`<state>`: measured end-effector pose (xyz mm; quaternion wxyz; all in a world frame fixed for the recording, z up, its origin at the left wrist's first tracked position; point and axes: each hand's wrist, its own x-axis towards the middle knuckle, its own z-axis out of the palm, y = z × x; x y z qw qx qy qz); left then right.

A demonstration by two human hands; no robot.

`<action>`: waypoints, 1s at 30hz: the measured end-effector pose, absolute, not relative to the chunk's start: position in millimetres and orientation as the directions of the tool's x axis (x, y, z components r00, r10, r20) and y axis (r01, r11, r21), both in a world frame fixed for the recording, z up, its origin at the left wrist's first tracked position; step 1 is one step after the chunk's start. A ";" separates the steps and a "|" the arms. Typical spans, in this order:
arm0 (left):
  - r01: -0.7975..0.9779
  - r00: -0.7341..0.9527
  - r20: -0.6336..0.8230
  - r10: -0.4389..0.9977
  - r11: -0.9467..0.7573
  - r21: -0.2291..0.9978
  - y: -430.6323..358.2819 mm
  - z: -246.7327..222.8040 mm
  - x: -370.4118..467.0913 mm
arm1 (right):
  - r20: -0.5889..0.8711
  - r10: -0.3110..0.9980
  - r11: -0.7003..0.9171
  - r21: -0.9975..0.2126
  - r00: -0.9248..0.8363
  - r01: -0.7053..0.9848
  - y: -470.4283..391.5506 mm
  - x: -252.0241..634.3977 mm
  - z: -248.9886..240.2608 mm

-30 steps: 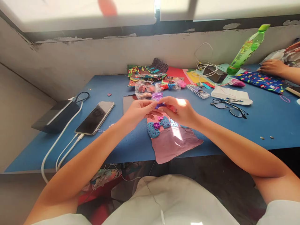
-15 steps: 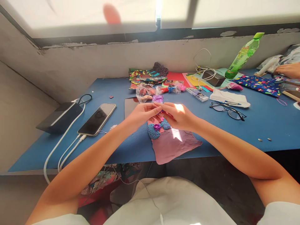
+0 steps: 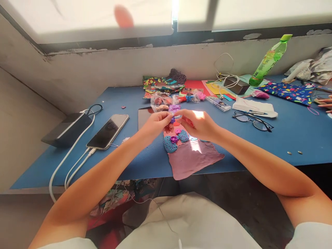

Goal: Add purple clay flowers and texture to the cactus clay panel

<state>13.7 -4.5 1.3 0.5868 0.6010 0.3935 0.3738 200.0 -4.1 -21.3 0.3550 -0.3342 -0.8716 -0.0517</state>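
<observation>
My left hand [image 3: 160,123] pinches a small piece of purple modelling clay [image 3: 172,119] between thumb and fingers. My right hand [image 3: 198,124] is close against it, with the index finger reaching to the clay and the thumb parted from that finger; its other fingers are curled. Below both hands lies a flat sheet of mauve-pink clay [image 3: 193,160], its front edge overhanging the table. On its upper part are blue clay pieces [image 3: 170,144] dotted with holes and purple crumpled bits [image 3: 174,139]. Behind the fingers sits a purple packet [image 3: 174,108].
A phone [image 3: 107,131] with cables and a black box [image 3: 68,129] stand left. Clay bags [image 3: 162,100] and coloured paper [image 3: 197,84] lie behind. Glasses [image 3: 252,121], a tissue [image 3: 255,106] and a green bottle [image 3: 269,62] are right. Another person's hand [image 3: 325,103] shows at the right edge.
My hands have drawn slightly apart, exposing the purple clay in my left fingers and more of the blue pieces below. The other person's hand has moved down and rightward.
</observation>
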 end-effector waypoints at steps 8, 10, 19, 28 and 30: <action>0.106 0.480 -0.048 0.876 -0.003 0.994 -3.0 -2.3 10.8 | 0.643 0.597 0.731 -0.189 -0.481 0.655 -1.4 199.9 -23.4; 0.123 0.481 -0.056 0.875 -0.004 0.992 -2.2 -1.9 10.3 | 0.631 0.624 0.710 -0.210 -0.461 0.672 -2.2 199.7 -21.9; 0.133 0.410 0.019 0.912 -0.080 0.988 -5.7 2.9 12.1 | 0.627 0.631 0.670 -0.143 -0.457 0.728 -1.9 198.0 -23.0; 0.153 0.356 0.023 0.934 -0.082 0.985 -10.4 9.9 14.4 | 0.678 0.544 0.693 -0.031 -0.494 0.720 -1.8 199.6 -24.8; 0.164 0.346 0.011 0.938 -0.072 0.984 -11.4 11.6 15.0 | 0.669 0.550 0.690 -0.026 -0.500 0.724 -1.4 199.8 -25.1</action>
